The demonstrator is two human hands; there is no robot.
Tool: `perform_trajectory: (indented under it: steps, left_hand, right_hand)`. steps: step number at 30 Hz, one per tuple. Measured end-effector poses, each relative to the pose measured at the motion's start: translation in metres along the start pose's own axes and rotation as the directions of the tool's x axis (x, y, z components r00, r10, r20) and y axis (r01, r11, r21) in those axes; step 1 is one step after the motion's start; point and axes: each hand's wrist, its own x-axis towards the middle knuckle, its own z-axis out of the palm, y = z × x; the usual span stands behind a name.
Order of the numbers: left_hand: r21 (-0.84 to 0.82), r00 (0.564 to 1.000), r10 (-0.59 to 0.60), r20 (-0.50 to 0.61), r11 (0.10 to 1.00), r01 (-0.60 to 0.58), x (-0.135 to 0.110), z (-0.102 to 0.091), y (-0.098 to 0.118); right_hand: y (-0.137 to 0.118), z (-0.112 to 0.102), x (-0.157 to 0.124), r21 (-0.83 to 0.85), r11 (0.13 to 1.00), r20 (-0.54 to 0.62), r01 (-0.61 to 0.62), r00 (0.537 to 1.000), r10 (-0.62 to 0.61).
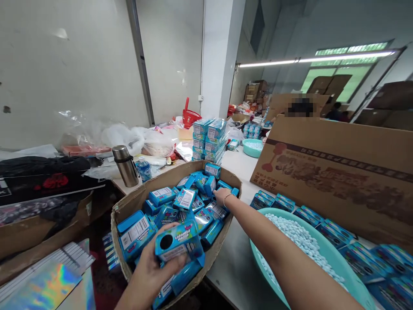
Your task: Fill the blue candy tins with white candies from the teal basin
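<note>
My left hand (151, 269) is closed round a small blue candy box (177, 244) with a round hole in its end, held just above a cardboard carton (129, 202) piled with several identical blue boxes. My right hand (221, 197) reaches far into the carton's back right corner among the boxes; a thin bracelet sits on its wrist. Its fingers are buried between the boxes and do not show. A teal basin (338, 269) of small white candies lies under my right forearm.
A row of blue boxes (322, 224) lies along a large brown carton (338, 172) on the right. A stack of wrapped blue boxes (209, 140), a steel flask (125, 165), a water bottle (144, 168) and plastic bags stand behind. Another person works far back right.
</note>
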Motion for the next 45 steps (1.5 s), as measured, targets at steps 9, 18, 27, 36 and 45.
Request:
perform_trajectory:
  steps: [9, 18, 27, 36, 45]
  left_hand:
    - [-0.160, 0.995, -0.046, 0.086, 0.985, 0.059, -0.028, 0.039, -0.035]
    - [0.324, 0.828, 0.544, 0.138, 0.765, -0.557, 0.025, 0.078, -0.037]
    - [0.028, 0.683, 0.366, 0.632, 0.870, -0.492, 0.013, 0.159, -0.028]
    - [-0.376, 0.785, -0.010, 0.619, 0.874, 0.307, -0.037, 0.250, -0.076]
    - [-0.071, 0.695, -0.104, 0.711, 0.973, 0.218, -0.045, 0.281, -0.059]
  right_hand:
    - [0.039, -0.023, -0.028, 0.119, 0.991, -0.094, 0.056, 0.995, -0.045]
    - [0.072, -0.016, -0.100, 0.855, 0.331, -0.436, 0.400, 0.899, 0.039]
    - [0.077, 0.019, -0.257, 0.904, 0.159, -0.419, 0.398, 0.898, 0.135]
    - [0.038, 0.116, -0.352, 0.790, -0.162, -0.425, 0.591, 0.718, 0.551]
    - [0.006, 0.142, -0.355, 0.792, -0.121, -0.258, 0.598, 0.507, 0.822]
